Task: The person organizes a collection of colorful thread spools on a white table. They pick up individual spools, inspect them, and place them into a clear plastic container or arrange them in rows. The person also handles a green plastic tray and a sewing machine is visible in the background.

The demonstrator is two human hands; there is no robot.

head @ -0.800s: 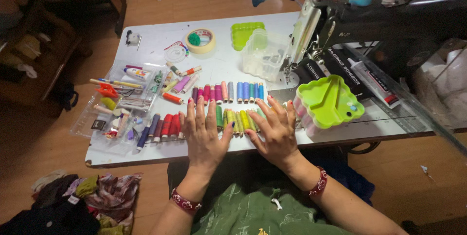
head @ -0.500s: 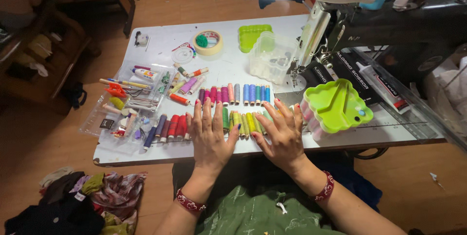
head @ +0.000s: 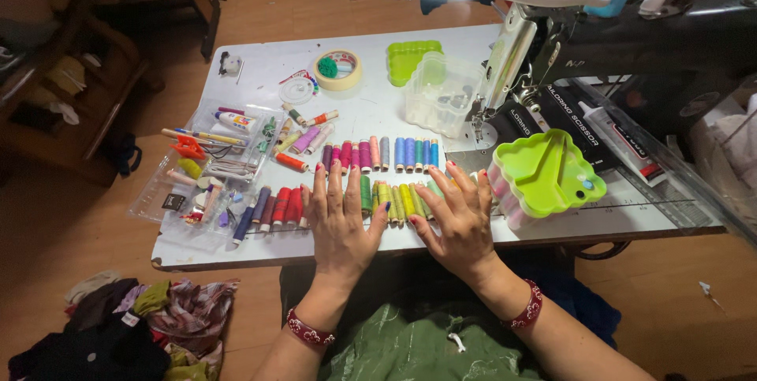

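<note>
Both my hands lie flat on the front row of thread spools (head: 398, 201) near the desk (head: 371, 109) edge — left hand (head: 341, 219) and right hand (head: 459, 219), fingers spread, no grip closed on anything. Green heart-shaped tray (head: 546, 176) sits just right of the spools.

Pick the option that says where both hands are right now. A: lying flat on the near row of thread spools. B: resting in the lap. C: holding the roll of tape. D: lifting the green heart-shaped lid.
A: the left hand and the right hand lie palm-down with fingers spread across the near row of thread spools, away from the green lid and the tape roll.
</note>
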